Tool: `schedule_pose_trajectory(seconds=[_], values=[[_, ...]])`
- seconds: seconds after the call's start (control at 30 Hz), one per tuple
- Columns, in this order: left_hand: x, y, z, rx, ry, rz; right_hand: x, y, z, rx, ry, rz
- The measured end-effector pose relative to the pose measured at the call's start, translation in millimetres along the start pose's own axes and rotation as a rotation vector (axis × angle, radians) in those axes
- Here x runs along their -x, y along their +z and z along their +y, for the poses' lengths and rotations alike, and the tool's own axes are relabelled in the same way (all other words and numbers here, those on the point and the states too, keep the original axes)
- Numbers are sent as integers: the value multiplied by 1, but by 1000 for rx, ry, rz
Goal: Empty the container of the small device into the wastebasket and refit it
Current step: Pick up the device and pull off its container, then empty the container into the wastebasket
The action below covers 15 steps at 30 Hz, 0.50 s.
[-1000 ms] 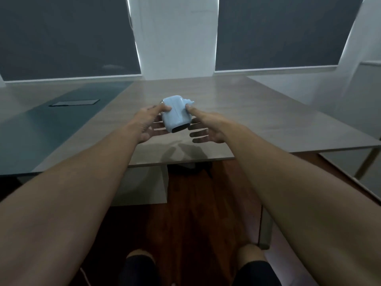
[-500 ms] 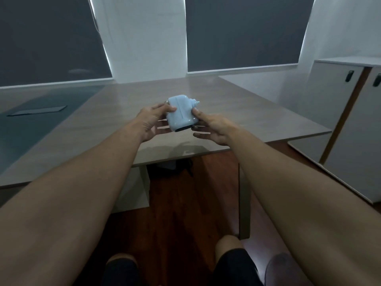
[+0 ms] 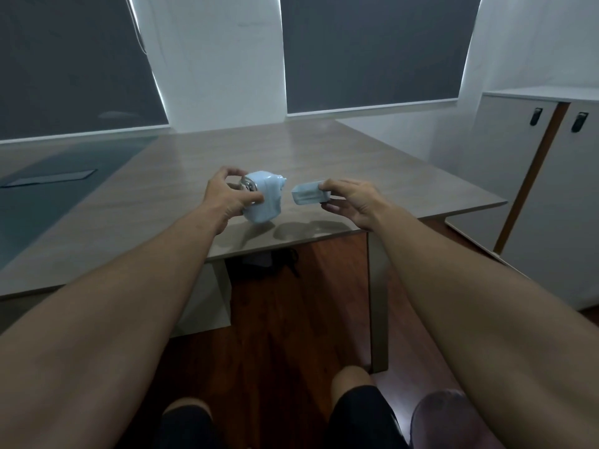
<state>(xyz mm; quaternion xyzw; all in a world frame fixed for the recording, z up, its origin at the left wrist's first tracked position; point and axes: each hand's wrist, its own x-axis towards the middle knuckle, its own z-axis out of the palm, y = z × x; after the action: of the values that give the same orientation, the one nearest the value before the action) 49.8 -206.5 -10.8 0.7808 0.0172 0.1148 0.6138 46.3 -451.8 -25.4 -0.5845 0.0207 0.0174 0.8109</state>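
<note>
A small pale blue device (image 3: pixel 264 197) with a metal crank part on its left side is held above the table's near edge by my left hand (image 3: pixel 228 197). Its clear rectangular container (image 3: pixel 307 192) is out of the device and held to the right of it by my right hand (image 3: pixel 351 202), thumb and fingers pinching its right end. A gap separates container and device. A dark round rim at the bottom right (image 3: pixel 437 413) may be the wastebasket; I cannot tell for sure.
The wooden table (image 3: pixel 372 176) stretches ahead, with a cable hatch (image 3: pixel 48 179) at the left. A white cabinet (image 3: pixel 551 189) stands at the right. A dark bag (image 3: pixel 262 262) lies under the table. My knees show below over a red-brown floor.
The container has been pulled out of the device to the right by my right hand. The device stays in my left hand. The view has swung to the right.
</note>
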Motion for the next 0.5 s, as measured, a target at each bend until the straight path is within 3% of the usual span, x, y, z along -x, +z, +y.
schedule_pose_trajectory(seconds=[0.33,0.5], values=[[7,5,-12,-154,-11,76,10,-14,-6,38,8,22],[12,16,16,-385,18,127,27,-28,-23,60,-12,61]])
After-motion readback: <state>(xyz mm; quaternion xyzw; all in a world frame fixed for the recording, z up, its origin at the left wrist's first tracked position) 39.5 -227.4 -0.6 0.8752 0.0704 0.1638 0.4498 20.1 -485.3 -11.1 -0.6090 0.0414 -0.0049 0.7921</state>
